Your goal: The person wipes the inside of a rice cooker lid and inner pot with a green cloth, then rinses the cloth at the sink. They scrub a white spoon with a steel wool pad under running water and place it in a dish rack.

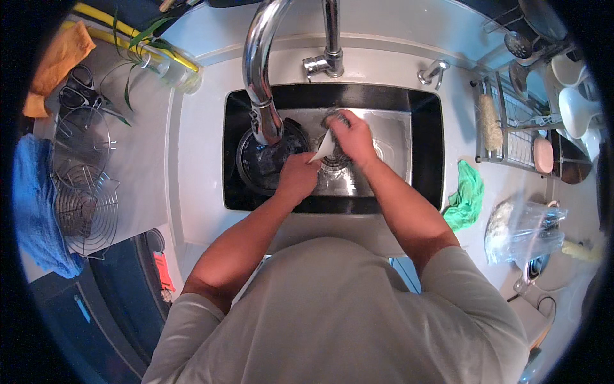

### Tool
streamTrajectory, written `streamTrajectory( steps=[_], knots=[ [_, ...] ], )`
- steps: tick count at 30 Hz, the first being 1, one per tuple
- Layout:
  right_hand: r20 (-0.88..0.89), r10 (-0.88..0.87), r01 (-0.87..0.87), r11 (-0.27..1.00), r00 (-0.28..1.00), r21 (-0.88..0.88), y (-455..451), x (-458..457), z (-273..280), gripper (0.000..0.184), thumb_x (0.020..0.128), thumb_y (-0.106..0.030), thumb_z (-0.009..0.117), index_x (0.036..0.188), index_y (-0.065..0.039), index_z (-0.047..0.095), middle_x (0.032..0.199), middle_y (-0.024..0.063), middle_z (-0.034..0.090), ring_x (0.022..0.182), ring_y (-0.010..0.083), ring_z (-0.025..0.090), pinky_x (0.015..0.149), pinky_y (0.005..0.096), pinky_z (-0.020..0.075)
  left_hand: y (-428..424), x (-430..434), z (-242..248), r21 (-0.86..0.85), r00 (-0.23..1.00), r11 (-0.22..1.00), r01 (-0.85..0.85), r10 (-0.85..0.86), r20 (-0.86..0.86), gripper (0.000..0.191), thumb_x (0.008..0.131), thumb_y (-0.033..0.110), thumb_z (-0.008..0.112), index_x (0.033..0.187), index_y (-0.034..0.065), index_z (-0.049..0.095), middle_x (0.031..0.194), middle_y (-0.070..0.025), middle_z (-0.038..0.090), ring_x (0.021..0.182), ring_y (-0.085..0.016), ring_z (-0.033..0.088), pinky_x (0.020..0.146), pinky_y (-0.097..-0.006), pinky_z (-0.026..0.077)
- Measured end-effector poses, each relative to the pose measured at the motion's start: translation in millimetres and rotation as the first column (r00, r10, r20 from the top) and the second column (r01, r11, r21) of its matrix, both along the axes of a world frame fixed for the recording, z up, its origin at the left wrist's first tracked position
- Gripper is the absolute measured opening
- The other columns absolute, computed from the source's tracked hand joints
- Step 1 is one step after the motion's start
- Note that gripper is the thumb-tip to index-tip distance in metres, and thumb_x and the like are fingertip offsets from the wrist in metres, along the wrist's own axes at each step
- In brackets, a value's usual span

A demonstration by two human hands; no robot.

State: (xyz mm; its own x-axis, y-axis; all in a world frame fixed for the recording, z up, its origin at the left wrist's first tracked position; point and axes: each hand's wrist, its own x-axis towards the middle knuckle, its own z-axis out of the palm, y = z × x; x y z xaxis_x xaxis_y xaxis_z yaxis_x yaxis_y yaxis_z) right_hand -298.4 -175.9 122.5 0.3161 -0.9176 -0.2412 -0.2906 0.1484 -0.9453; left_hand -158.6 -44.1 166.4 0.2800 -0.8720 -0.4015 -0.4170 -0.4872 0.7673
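Over the steel sink (393,168), my left hand (300,178) grips the narrow end of a flat white utensil (326,146), whose exact kind I cannot tell. My right hand (354,137) is closed around a dark, mesh-like scouring pad (332,117) at the utensil's far end. Fingers partly cover both the pad and the utensil. Below the right hand sits the round drain strainer (336,161). A round black pan or lid (254,163) lies in the left part of the sink, partly beneath the left hand and the faucet spout.
The curved chrome faucet (256,62) arches over the sink's left side. A soap dispenser (433,73) stands behind right. A green cloth (465,197) lies by the right rim, near a dish rack (503,127). Wire racks (88,206), scissors (79,91) and a blue towel (41,206) lie left.
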Motion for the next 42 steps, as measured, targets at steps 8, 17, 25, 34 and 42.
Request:
streamTrajectory(
  steps=[8, 17, 25, 34, 42],
  knots=[
    [0.01, -0.079, 0.079, 0.997, 0.997, -0.024, 4, -2, -31, 0.045, 0.091, -0.03, 0.079, 0.12, 0.004, 0.073, 0.103, 0.0254, 0.078, 0.094, 0.0351, 0.076, 0.089, 0.0406, 0.0592, 0, 4, 5, -0.056, 0.989, 0.994, 0.095, -0.088, 0.121, 0.029, 0.099, 0.019, 0.068, 0.122, 0.0061, 0.078, 0.088, -0.0246, 0.074, 0.078, -0.037, 0.073, 0.075, -0.0447, 0.055],
    [0.064, -0.029, 0.034, 0.996, 0.998, -0.083, 30, -1, -43, 0.048, 0.092, -0.038, 0.08, 0.118, 0.003, 0.074, 0.105, 0.0231, 0.077, 0.094, 0.0322, 0.075, 0.09, 0.0406, 0.0583, 10, 3, -1, -0.044, 0.973, 0.988, 0.15, -0.14, 0.181, 0.027, 0.098, 0.02, 0.066, 0.118, 0.006, 0.079, 0.085, -0.0253, 0.072, 0.076, -0.04, 0.072, 0.073, -0.0467, 0.054],
    [-0.061, 0.02, -0.044, 0.908, 0.998, -0.416, 62, 7, -14, 0.043, 0.089, -0.034, 0.088, 0.112, 0.0, 0.077, 0.135, 0.0226, 0.062, 0.127, 0.0344, 0.062, 0.103, 0.0414, 0.0516, 2, 11, -3, -0.082, 0.942, 0.973, 0.216, -0.185, 0.28, 0.028, 0.098, 0.023, 0.066, 0.118, 0.0071, 0.079, 0.091, -0.0264, 0.073, 0.084, -0.045, 0.073, 0.077, -0.0495, 0.056],
    [0.072, -0.153, 0.132, 0.961, 0.986, 0.243, 9, -7, -17, 0.039, 0.101, -0.036, 0.075, 0.093, 0.002, 0.081, 0.077, 0.0041, 0.074, 0.067, 0.0135, 0.065, 0.067, 0.0321, 0.0529, 11, 5, 15, -0.081, 0.977, 0.984, 0.157, -0.142, 0.161, 0.029, 0.099, 0.02, 0.066, 0.121, 0.0081, 0.079, 0.09, -0.0268, 0.073, 0.082, -0.043, 0.073, 0.077, -0.0471, 0.057],
    [-0.077, 0.097, -0.119, 0.914, 0.992, -0.388, 61, -3, -25, 0.048, 0.09, -0.034, 0.087, 0.121, 0.0, 0.074, 0.128, 0.0227, 0.067, 0.121, 0.0369, 0.065, 0.107, 0.0401, 0.0512, 11, 6, 4, -0.025, 0.964, 0.987, 0.161, -0.151, 0.22, 0.029, 0.099, 0.022, 0.066, 0.122, 0.0073, 0.078, 0.091, -0.0265, 0.074, 0.084, -0.043, 0.074, 0.078, -0.0477, 0.056]
  ],
)
